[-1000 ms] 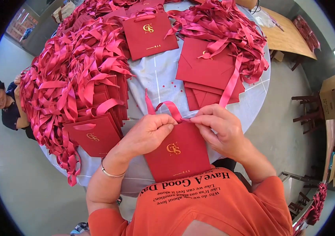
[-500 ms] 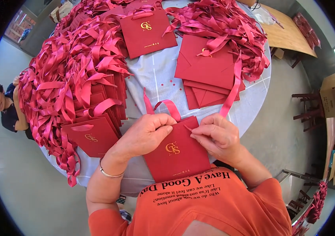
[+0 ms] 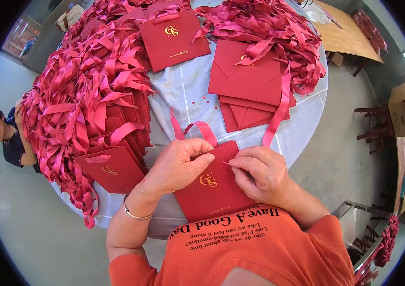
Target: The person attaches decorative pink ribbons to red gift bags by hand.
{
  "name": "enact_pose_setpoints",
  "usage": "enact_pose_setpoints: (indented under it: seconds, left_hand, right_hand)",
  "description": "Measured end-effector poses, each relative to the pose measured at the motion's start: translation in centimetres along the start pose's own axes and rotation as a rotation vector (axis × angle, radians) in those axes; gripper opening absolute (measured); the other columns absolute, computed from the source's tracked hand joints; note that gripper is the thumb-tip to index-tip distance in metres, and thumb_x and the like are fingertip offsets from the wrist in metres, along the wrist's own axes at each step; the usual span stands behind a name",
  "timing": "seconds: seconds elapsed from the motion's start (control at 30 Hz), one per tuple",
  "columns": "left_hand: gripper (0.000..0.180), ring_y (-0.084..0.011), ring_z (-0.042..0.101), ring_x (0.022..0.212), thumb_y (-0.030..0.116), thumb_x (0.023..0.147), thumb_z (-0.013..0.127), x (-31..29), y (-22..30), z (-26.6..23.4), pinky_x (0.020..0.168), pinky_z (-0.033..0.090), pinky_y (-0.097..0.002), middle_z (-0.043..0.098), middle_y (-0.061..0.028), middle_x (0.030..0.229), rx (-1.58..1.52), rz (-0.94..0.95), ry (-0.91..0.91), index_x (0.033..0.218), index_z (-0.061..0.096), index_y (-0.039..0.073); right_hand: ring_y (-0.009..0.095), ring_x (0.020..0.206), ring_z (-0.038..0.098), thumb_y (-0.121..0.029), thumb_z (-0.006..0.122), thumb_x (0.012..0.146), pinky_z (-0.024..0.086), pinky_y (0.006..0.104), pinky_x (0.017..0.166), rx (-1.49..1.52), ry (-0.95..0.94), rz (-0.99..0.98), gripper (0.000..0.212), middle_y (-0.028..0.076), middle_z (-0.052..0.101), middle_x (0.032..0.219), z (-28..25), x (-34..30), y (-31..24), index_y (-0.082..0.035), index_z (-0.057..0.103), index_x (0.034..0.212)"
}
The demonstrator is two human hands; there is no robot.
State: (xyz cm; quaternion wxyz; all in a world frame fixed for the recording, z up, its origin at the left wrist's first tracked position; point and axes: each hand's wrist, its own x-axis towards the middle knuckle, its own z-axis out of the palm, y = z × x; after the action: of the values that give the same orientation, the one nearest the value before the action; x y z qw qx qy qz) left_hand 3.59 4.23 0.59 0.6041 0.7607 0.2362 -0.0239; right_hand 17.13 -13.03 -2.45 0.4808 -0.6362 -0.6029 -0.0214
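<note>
Red Paper Bag [image 3: 209, 198] Held Between Two Hands at a Ribbon-Strewn Table

A person in an orange shirt [image 3: 255, 248] gripped the red paper bag directly in front of the body, its lower edge against or just beside the shirt, at the near side of a round table [image 3: 171, 95] draped in white. The left hand [image 3: 183, 162], a bracelet [image 3: 138, 216] at its wrist, was closed on the bag's upper left edge, thumb over the front. The right hand [image 3: 262, 174] was narrowed to a pinch, its fingertips on a thin ribbon end [image 3: 225, 163] at the bag's front, near the upper edge. A pink ribbon loop [image 3: 201, 127] rose beyond the left hand; a longer pink strip [image 3: 278, 114] ran down behind the right. Whether that strip and the pinched end were one piece could not be told.

To the left lay a large heap of ribboned bags [image 3: 78, 105], with a gold-marked bag [image 3: 111, 169] leaning at its near end. Another bag [image 3: 176, 45] lay farther off, and a stack of red bags [image 3: 245, 78] sat at right. A co-worker in a dark cap [image 3: 9, 143] was beyond the heap.
</note>
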Motion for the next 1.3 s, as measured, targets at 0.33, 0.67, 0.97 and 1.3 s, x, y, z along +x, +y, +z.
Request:
enact_pose_setpoints:
  seconds: [0.33,0.67,0.97,1.3]
  left_hand:
    - [0.014,-0.0042,0.05,0.063,0.009,0.089,0.061,0.2,-1.2,0.2,0.056,0.043,-0.0273,0.06,-0.0015,0.065,0.007,0.044,0.028,0.097,0.067,-0.002]
    - [0.015,-0.005,0.052,0.062,0.009,0.089,0.061,0.1,-1.5,0.5,0.057,0.044,-0.0279,0.062,-0.0033,0.066,-0.019,0.039,0.035,0.097,0.067,-0.002]
    - [0.014,-0.0058,0.052,0.058,0.006,0.089,0.062,0.2,-2.1,1.1,0.054,0.044,-0.0281,0.064,-0.0071,0.065,0.006,0.123,0.089,0.098,0.068,-0.002]
    - [0.016,-0.0032,0.06,0.08,-0.001,0.092,0.061,-0.7,-0.7,1.0,0.068,0.05,-0.0232,0.069,-0.0017,0.085,0.156,0.179,0.076,0.107,0.066,-0.004]
  right_hand:
    - [0.023,0.067,0.065,0.002,0.076,0.07,0.053,0.0326,0.056,0.083,0.012,0.066,0.02,0.009,0.065,0.081,0.9,0.7,0.1,-0.003,0.069,0.088]
    - [0.024,0.064,0.065,-0.002,0.077,0.071,0.053,0.0332,0.055,0.016,-0.019,0.035,0.016,0.008,0.064,0.077,1.1,0.9,0.2,-0.004,0.068,0.084]
    - [0.027,0.06,0.062,-0.011,0.067,0.08,0.051,0.0361,0.052,-0.42,-0.255,0.074,0.014,0.01,0.056,0.07,1.9,1.6,-2.1,-0.005,0.055,0.076]
    - [0.029,0.077,0.064,-0.009,0.078,0.071,0.05,0.0396,0.064,0.062,-0.227,0.301,0.02,0.011,0.062,0.082,-0.1,3.7,-0.1,-0.004,0.067,0.087]
